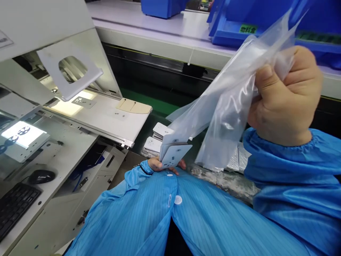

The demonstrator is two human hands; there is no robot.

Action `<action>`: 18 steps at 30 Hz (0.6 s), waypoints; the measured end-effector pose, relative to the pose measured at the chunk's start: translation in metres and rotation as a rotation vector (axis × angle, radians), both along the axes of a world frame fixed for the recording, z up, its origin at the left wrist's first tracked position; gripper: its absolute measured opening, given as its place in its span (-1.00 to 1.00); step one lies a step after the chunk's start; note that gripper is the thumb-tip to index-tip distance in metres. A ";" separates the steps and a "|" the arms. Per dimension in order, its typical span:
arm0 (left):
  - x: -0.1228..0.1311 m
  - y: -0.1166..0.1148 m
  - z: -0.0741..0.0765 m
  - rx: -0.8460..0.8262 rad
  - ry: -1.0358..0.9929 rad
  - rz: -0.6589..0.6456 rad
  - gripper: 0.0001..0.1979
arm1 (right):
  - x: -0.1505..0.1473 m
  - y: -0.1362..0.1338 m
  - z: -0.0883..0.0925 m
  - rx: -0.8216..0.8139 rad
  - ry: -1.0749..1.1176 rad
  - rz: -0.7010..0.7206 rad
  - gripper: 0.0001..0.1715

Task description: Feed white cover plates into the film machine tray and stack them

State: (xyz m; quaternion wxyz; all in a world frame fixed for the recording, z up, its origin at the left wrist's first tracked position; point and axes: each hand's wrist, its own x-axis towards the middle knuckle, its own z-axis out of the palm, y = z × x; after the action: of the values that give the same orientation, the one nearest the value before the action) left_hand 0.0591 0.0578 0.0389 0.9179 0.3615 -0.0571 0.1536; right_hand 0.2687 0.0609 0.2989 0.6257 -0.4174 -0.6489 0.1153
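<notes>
A worker in a blue smock [149, 209] raises a closed right hand [289, 94], its fingers and thumb clenched on crumpled clear plastic [230, 94], while the left hand [156, 164] grips white plates [178, 153] close to the smock's front. The plates, marked with dark holes and spots, stand tilted, at least two together, the front one angled away from those behind. The plastic slants from the right fist down toward the left hand, its lower edge meeting the plates in view; whether it touches them cannot be told. A second flap hangs below the fist.

Just beyond the left hand lie two stacks of similar plates, a farther stack [162, 129] and a nearer stack [152, 143]. Below the right hand, partly behind the plastic, are clear-wrapped packs [242, 156], their contents too obscured to identify.

To the left of the left hand, a machine's white bed [125, 122] carries a beige piece [133, 106] and a thin grey plate [84, 102] pierced with holes. Farther left sit a black mouse [42, 176] and keyboard [17, 206].

Beyond the right hand, a blue bin [229, 37] bearing a green label rests on a white shelf [183, 26].
</notes>
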 end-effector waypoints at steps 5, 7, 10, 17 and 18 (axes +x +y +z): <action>0.017 -0.007 -0.003 -0.008 0.112 -0.034 -0.26 | 0.073 -0.024 -0.029 -0.148 0.041 -0.277 -0.76; 0.025 -0.011 -0.002 -0.002 0.140 -0.036 -0.29 | 0.116 -0.049 -0.060 -0.265 0.103 -0.344 -0.66; 0.042 -0.017 -0.001 0.010 0.144 -0.059 -0.32 | 0.175 -0.107 -0.122 -0.403 0.269 -0.497 -0.63; 0.089 -0.035 -0.002 0.049 0.216 -0.220 -0.31 | 0.224 -0.276 -0.268 -0.906 0.367 -1.049 -0.55; 0.095 -0.037 -0.002 0.061 0.236 -0.241 -0.31 | 0.222 -0.294 -0.284 -0.965 0.369 -1.032 -0.60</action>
State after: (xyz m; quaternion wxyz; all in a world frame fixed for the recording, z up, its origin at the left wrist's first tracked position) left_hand 0.1546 0.0204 0.0368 0.9186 0.3952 0.0036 -0.0032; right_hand 0.4910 -0.2327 0.0151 0.4459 -0.8732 -0.1306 0.1474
